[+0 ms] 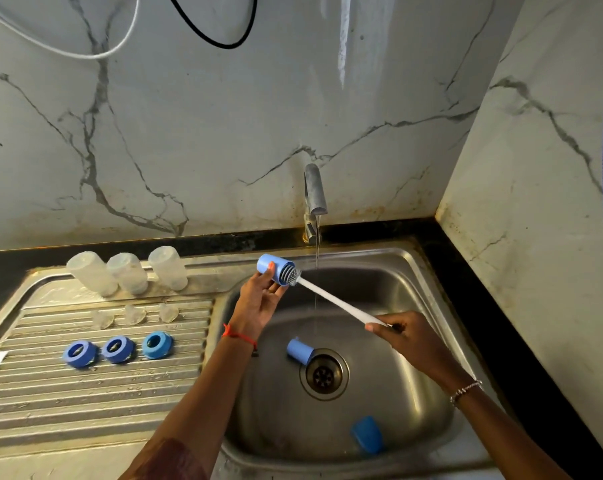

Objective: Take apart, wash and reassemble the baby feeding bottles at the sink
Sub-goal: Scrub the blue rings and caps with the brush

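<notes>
Cap (275,273), blue, held over the sink (397,292) at its ten o'clock by our left hand (258,303), fingers curled round it, mouth pointing to four o'clock. The brush (338,303) lies along that same axis, head at the mouth, handle pinched in our right hand (411,332) (water (316,258) falls just beside).

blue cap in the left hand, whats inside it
The grey brush head sits in the mouth of the blue cap; its white handle runs to the right hand. The cap wall hides how deep it reaches.

sink (400,292) mid-floor open | blue cap (300,351) beside drain (324,374) | tap (315,188) behind
</notes>
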